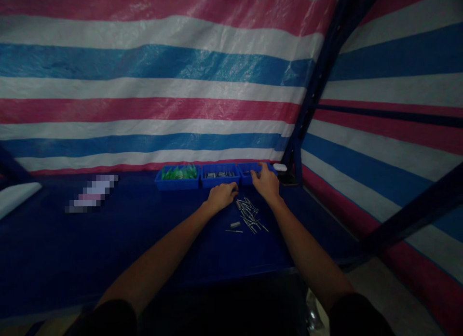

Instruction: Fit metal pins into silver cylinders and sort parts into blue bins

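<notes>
My right hand (266, 181) reaches over the right-hand blue bin (246, 180), thumb and forefinger apart; a few thin metal pieces show inside it. Beside it, my left hand (222, 196) hovers low over the table, its fingers curled together; what they hold, if anything, is too dark to make out. Between my forearms lies a loose pile of thin metal pins (248, 213) that look like blind rivets. Just left of the pile are a small grey block-shaped piece (235, 224) and a single pin (234, 231).
A middle blue bin (220, 183) holds small metal parts, and a left blue bin (177, 185) holds green packets. A white case (279, 167) and a dark phone-like object (289, 180) lie at the right. A blurred-out item (94, 192) is on the blue table (137, 244). Striped sheeting hangs behind.
</notes>
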Demonstrator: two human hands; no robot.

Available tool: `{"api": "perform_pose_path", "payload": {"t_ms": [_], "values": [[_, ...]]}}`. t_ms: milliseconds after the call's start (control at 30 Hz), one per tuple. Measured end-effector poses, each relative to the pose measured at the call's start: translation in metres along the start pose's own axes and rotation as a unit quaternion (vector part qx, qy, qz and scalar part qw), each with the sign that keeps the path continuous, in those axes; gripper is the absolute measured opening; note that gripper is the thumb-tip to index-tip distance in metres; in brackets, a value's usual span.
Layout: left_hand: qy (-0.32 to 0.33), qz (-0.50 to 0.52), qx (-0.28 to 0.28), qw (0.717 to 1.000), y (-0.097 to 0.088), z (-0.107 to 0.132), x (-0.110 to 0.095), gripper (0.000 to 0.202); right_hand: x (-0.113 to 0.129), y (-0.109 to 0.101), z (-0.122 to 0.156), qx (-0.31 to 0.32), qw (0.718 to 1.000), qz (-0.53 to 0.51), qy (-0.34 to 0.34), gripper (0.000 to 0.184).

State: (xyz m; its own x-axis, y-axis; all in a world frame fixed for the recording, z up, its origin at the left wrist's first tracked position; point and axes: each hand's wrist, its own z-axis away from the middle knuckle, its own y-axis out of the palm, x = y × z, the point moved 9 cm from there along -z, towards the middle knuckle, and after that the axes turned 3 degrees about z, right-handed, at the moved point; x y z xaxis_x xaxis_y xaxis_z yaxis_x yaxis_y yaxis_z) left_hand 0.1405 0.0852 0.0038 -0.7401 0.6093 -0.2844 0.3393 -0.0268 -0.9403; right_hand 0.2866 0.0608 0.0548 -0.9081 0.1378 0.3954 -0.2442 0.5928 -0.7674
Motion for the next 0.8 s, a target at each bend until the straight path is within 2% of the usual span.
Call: {"api": "perform_pose_path", "payload": {"t_ms": [167, 267, 367, 433, 533, 667, 733, 800], "values": [[-0.072, -0.033, 0.036, 0.996, -0.005, 0.021, 0.018, 0.019, 0.041, 0.019, 0.020, 0.086, 0.984, -0.094, -0.123, 0.026], [-0.085, -0.013, 0.015, 0.996, -0.009, 0.038, 0.026, 0.019, 0.064, 0.031, 0.034, 0.145, 0.965, -0.108, -0.188, 0.021], [-0.099, 0.104, -0.041, 0.989, -0.014, 0.045, 0.033, 0.023, 0.082, 0.031, 0.046, 0.163, 0.948, -0.129, -0.240, 0.017], [-0.107, 0.226, -0.083, 0.965, -0.016, 0.044, 0.039, 0.025, 0.090, 0.028, 0.052, 0.167, 0.936, -0.148, -0.271, 0.015], [-0.101, 0.377, -0.105, 0.915, -0.014, 0.039, 0.041, 0.022, 0.095, 0.026, 0.055, 0.171, 0.928, -0.166, -0.288, 0.013], [-0.110, 0.464, -0.124, 0.870, -0.012, 0.037, 0.046, 0.021, 0.096, 0.025, 0.055, 0.163, 0.931, -0.148, -0.291, 0.011], [-0.112, 0.454, -0.145, 0.872, -0.015, 0.040, 0.047, 0.025, 0.094, 0.022, 0.050, 0.150, 0.936, -0.129, -0.292, 0.016], [-0.087, 0.388, -0.148, 0.906, -0.019, 0.042, 0.041, 0.029, 0.083, 0.013, 0.037, 0.108, 0.953, -0.100, -0.264, 0.022]]}}
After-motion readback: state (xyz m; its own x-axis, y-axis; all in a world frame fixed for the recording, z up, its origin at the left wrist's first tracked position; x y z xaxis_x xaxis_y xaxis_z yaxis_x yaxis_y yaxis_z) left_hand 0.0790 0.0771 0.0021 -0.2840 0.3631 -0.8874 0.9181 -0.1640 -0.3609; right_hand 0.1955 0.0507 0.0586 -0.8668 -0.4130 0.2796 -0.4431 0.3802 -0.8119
